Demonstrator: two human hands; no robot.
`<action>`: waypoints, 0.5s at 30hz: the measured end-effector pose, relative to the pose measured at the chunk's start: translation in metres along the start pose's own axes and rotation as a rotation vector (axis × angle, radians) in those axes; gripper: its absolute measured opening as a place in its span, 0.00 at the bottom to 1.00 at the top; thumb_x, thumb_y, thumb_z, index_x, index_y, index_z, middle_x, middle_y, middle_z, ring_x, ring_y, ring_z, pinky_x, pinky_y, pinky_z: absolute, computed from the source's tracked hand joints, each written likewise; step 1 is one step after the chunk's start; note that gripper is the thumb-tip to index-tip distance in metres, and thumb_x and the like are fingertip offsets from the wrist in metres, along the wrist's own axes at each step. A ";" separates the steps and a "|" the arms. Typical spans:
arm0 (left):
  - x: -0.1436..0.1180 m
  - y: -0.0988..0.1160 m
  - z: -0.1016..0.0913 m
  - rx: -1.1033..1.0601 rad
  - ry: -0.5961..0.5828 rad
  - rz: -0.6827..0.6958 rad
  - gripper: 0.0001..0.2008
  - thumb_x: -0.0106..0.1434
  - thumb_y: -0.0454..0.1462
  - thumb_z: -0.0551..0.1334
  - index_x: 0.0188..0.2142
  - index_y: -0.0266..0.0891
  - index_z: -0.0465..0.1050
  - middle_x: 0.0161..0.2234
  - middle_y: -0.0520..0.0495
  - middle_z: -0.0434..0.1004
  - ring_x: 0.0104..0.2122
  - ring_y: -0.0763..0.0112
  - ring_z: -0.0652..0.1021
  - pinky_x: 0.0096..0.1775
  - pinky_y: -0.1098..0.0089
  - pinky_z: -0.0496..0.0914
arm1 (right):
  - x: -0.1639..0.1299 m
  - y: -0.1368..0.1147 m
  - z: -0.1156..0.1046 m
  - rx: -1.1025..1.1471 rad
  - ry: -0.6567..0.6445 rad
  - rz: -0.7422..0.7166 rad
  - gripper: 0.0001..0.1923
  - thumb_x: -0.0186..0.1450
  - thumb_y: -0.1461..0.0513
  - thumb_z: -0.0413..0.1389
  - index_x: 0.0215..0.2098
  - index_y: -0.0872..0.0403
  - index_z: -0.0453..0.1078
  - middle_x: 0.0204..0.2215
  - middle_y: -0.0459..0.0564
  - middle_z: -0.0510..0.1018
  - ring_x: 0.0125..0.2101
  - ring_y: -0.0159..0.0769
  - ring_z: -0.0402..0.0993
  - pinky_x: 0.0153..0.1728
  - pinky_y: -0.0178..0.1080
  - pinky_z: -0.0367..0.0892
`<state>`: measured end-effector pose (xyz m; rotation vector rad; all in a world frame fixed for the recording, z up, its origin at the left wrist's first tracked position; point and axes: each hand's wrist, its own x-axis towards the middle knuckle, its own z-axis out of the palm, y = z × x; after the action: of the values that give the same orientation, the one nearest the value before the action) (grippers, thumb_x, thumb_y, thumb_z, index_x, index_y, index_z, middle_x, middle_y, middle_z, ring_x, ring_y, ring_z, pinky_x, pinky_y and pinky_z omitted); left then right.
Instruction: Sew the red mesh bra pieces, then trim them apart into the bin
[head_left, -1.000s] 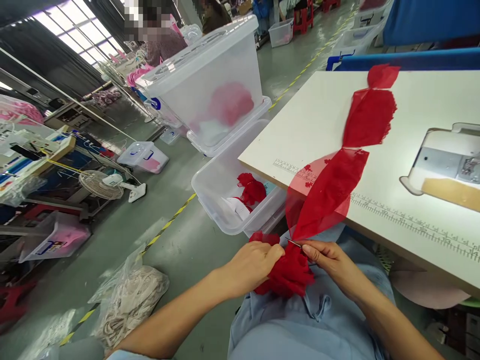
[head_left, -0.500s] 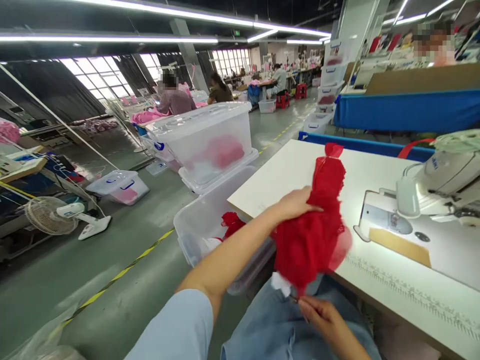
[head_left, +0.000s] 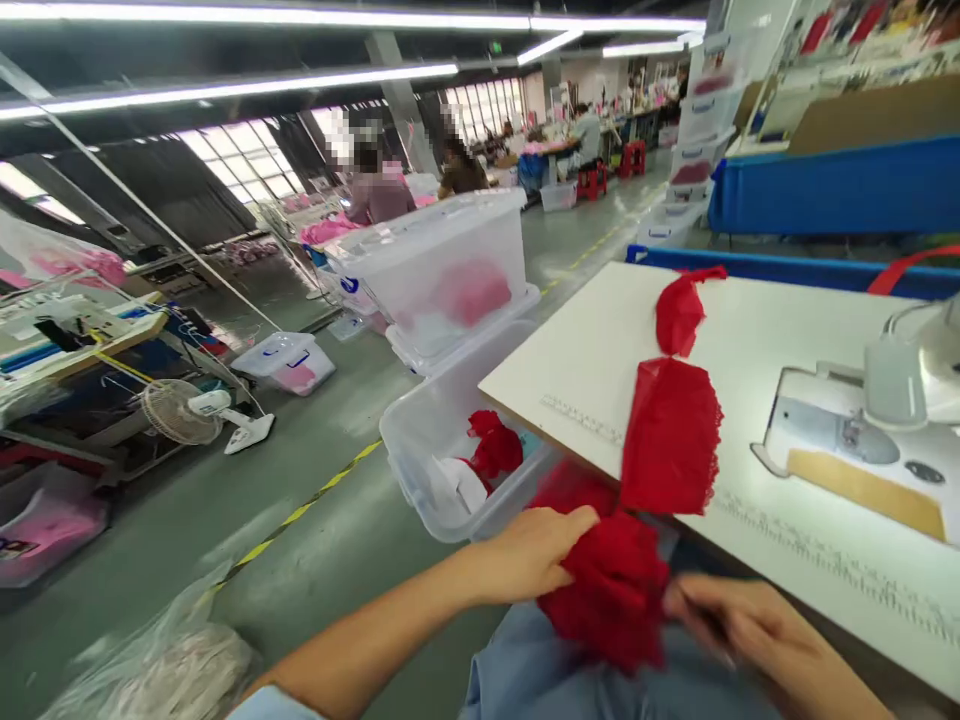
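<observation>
Red fabric chain (head_left: 671,440): one end bunched in your left hand (head_left: 521,560) over your lap (head_left: 517,660), other pieces lying up the white sewing table (head_left: 570,345). Step in hand, as judged: working along linked pieces, one junction at a time. Next move calls for a firm left grip, some slack, and the narrow link clear of the folds before your right fingers close in.

Left to right: open plastic bin (head_left: 416,440) by the table corner, loose red fabric (head_left: 499,448) inside. Your left forearm (head_left: 375,635) slants up from lower left, wrist near level, back of hand uppermost; thumb and fingers grasp the bunched end (head_left: 611,590). A panel with a ragged right edge pokes one corner past the table's front; beyond it, a smaller piece (head_left: 681,315) joined by a narrow neck. Panel-to-bunch join: can't tell.

Right hand (head_left: 750,620) just beside the bunch, forearm from lower right, fingers curled about something dark; too blurred to name it or judge your hold. Sewing machine (head_left: 896,385) farthest right, neither hand on it.
</observation>
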<state>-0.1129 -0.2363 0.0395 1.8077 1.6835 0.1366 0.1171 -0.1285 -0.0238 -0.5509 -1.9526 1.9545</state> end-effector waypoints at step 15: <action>-0.053 -0.016 0.040 0.212 -0.165 -0.104 0.19 0.48 0.22 0.52 0.35 0.43 0.49 0.30 0.51 0.71 0.30 0.67 0.72 0.30 0.68 0.56 | 0.028 0.011 0.055 0.188 -0.068 0.363 0.28 0.57 0.38 0.59 0.42 0.49 0.82 0.41 0.53 0.84 0.48 0.51 0.75 0.54 0.51 0.66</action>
<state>-0.1158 -0.3014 0.0190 1.8225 1.7209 -0.2386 0.0665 -0.1632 -0.0365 -0.8448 -1.7770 2.3725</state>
